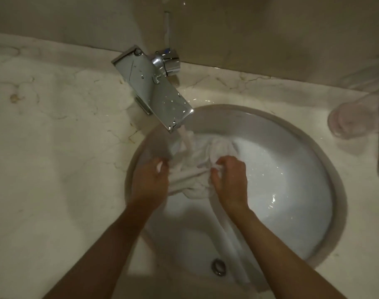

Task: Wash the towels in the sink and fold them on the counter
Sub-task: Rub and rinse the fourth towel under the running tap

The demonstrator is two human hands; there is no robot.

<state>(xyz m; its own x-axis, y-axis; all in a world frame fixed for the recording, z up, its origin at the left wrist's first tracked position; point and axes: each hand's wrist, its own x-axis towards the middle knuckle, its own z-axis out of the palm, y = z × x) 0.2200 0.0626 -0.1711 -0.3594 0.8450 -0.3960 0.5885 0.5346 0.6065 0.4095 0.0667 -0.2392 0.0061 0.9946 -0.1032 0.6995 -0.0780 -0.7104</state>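
Both hands clench one white towel [190, 169] over the sink [292, 190]: left grip [151, 182] and right grip [229, 180] bunch it, faucet [154, 87] water falling just beyond them.

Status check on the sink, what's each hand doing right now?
Left hand and right hand both gripping the white towel. Towel bunched under running faucet, over the sink. Nothing in the way.

Marble counter [55, 147], round white sink [326, 160] set into it.
Chrome faucet [152, 87] at the back edge; clear glass [352, 119] far right, blurred; wet patch near the faucet base.
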